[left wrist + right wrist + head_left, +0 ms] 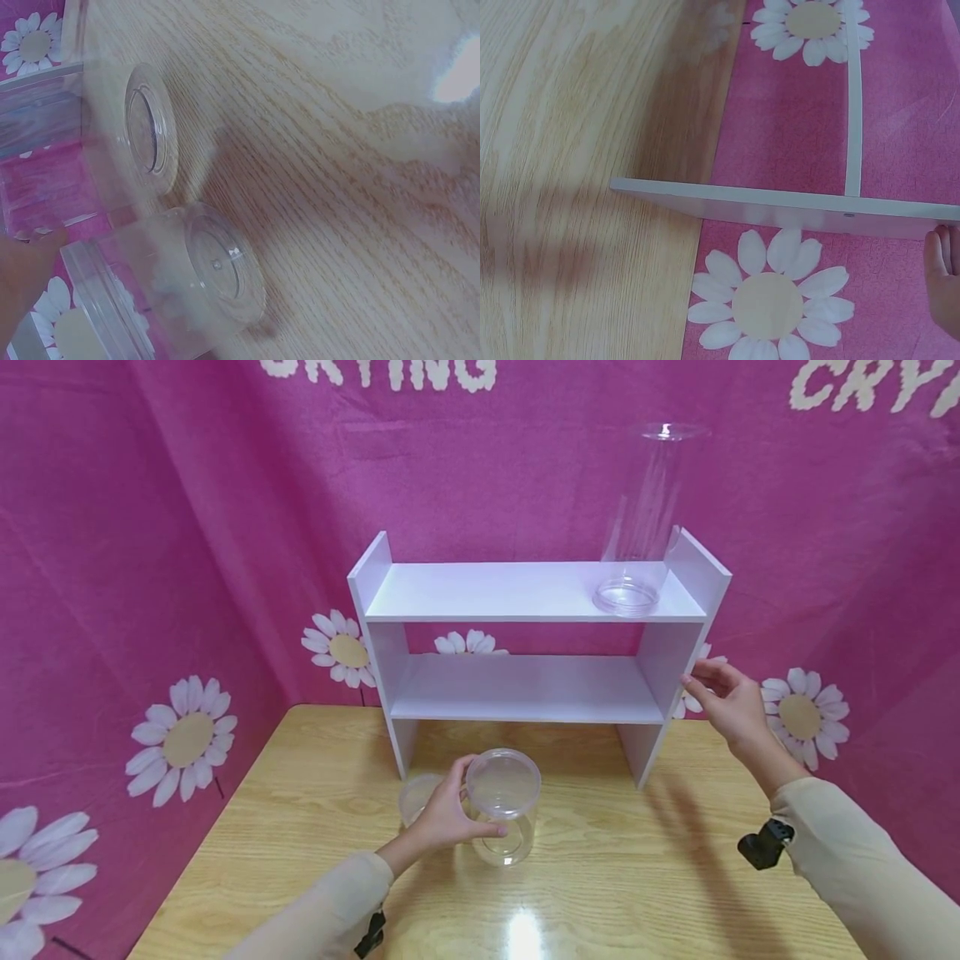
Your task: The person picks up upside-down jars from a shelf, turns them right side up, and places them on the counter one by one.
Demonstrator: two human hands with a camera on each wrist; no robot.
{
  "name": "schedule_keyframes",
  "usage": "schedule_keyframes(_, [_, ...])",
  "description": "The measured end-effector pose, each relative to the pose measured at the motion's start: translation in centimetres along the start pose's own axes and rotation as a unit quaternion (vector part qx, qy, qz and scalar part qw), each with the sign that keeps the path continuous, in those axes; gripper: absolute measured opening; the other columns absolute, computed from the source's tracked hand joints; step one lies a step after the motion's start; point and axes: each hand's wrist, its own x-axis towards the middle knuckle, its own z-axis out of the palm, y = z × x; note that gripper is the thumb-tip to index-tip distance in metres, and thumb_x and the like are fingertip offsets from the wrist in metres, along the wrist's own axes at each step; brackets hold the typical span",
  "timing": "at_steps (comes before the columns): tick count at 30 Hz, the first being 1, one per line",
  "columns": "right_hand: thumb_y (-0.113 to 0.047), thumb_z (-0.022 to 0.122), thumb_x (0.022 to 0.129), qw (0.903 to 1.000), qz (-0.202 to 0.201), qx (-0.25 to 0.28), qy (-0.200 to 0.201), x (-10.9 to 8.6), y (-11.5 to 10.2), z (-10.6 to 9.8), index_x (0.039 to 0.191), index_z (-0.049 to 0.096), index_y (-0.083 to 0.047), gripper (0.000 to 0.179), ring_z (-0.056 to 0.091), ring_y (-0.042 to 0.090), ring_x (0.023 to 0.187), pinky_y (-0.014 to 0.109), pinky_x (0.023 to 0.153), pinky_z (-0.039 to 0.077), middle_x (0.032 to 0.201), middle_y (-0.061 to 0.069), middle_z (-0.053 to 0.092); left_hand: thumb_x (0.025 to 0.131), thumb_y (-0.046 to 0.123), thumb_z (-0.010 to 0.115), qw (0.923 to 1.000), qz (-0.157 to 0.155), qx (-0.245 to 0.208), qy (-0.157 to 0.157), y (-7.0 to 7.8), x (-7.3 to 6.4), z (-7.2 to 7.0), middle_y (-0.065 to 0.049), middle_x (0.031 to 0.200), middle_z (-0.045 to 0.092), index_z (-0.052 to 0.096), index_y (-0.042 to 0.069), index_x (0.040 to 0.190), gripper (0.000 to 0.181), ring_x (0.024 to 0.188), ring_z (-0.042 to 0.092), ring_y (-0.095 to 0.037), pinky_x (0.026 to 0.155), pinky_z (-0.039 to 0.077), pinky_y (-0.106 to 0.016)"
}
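Left hand curves wide round clear jar; right hand, loosely bent, touches shelf at right edge. Nudge could topple tall cylinder near top right corner.

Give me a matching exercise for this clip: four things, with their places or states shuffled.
1. Tall clear cylinder
2. Left hand
3. Right hand
4. Shelf unit

A. Touching the right side panel
B. White, standing on the wooden table
C. On the upper board, toward its right end
D. Curved around a short clear container

Pairs: 1-C, 2-D, 3-A, 4-B
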Motion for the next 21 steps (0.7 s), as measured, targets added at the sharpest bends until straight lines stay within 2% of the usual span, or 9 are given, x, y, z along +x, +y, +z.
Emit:
schedule_keyframes(6, [-0.015, 0.064, 0.091, 0.9999, 0.01, 0.009, -0.008, -0.2, -0.3, -0.1, 0.094, 0.058, -0.034, 0.02, 0.056, -0.018, 0.079, 0.0, 0.07, 0.048, 0.082, -0.033, 0.061, 0.058, 0.017, 0.092, 0.9998, -0.005, -0.013, -0.017, 0.4, -0.2, -0.4, -0.014, 0.142, 0.048, 0.031, 0.009, 0.144, 0.106, 0.133, 0.046, -0.031, 0.114, 0.038, -0.051])
schedule_keyframes(11, [-0.017, 0.064, 0.091, 0.9999, 0.014, -0.002, -0.005, -0.2, -0.5, 0.2, 0.093, 0.057, -0.035, 0.019, 0.056, -0.019, 0.079, -0.001, 0.07, 0.047, 0.082, -0.034, 0.06, 0.058, 0.016, 0.093, 0.9998, 0.005, -0.006, -0.02, 1.1, -0.5, -1.5, -0.017, 0.146, 0.045, 0.028, 0.004, 0.146, 0.11, 0.137, 0.042, -0.031, 0.116, 0.035, -0.046])
schedule_keyframes(14, [-0.018, 0.064, 0.091, 0.9998, 0.017, -0.006, -0.001, -0.3, -0.5, 0.2, 0.093, 0.058, -0.036, 0.019, 0.056, -0.02, 0.079, -0.001, 0.069, 0.047, 0.082, -0.034, 0.06, 0.059, 0.016, 0.092, 0.9998, 0.012, 0.003, -0.018, 1.6, -0.4, -2.3, -0.019, 0.146, 0.044, 0.032, 0.001, 0.144, 0.106, 0.138, 0.041, -0.033, 0.116, 0.036, -0.047])
schedule_keyframes(21, [-0.026, 0.063, 0.092, 0.9982, 0.034, -0.049, 0.005, -0.5, -0.6, 0.3, 0.101, 0.058, -0.029, 0.011, 0.053, -0.018, 0.081, -0.001, 0.07, 0.047, 0.083, -0.034, 0.055, 0.066, 0.017, 0.088, 0.9988, 0.032, 0.031, -0.022, 3.4, 0.4, -4.0, -0.016, 0.147, 0.045, 0.037, 0.002, 0.142, 0.093, 0.138, 0.042, -0.03, 0.118, 0.034, -0.043])
